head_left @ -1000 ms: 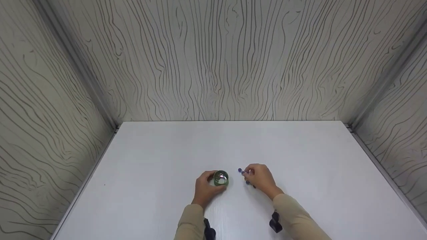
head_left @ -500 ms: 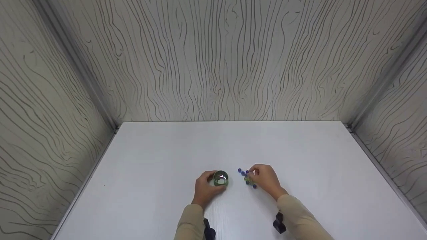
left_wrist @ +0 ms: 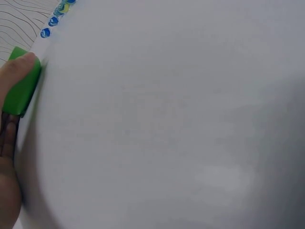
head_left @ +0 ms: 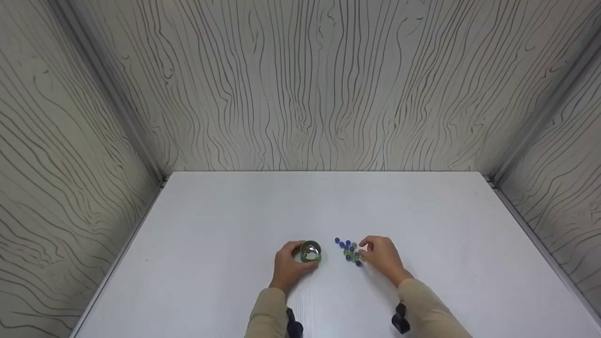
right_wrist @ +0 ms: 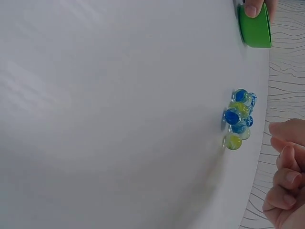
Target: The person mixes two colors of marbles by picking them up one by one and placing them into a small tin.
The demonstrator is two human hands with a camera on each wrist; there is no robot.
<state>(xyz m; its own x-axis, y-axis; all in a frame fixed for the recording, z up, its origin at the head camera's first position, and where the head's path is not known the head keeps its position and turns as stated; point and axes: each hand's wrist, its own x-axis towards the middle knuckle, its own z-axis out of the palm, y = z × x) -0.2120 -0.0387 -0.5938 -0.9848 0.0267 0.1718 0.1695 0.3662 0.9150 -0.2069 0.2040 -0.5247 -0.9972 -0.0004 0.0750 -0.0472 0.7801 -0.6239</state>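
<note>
My left hand [head_left: 289, 270] grips a small green cup [head_left: 310, 258] standing on the white table, thumb on the near side and fingers round the far side. The left wrist view shows the thumb lying along the cup's green wall [left_wrist: 23, 90]. Right of the cup, several glass marbles [head_left: 348, 257], blue and yellow-green, lie in a loose cluster. Just right of them hovers my right hand [head_left: 384, 257], thumb and index finger apart at the tips. In the right wrist view its other fingers [right_wrist: 288, 179] are curled, and nothing shows between them, close to the marbles [right_wrist: 232, 116].
The white table [head_left: 225, 211] runs back to a wall [head_left: 300, 94] with a wood-grain line pattern. Side walls with the same pattern flank it. Black camera mounts [head_left: 400, 319] sit on both wrists, by the beige sleeves [head_left: 427, 305].
My right hand has drawn back to the right, off the marbles, and more of them show now. Its thumb and index finger have parted. The left hand and cup stay put.
</note>
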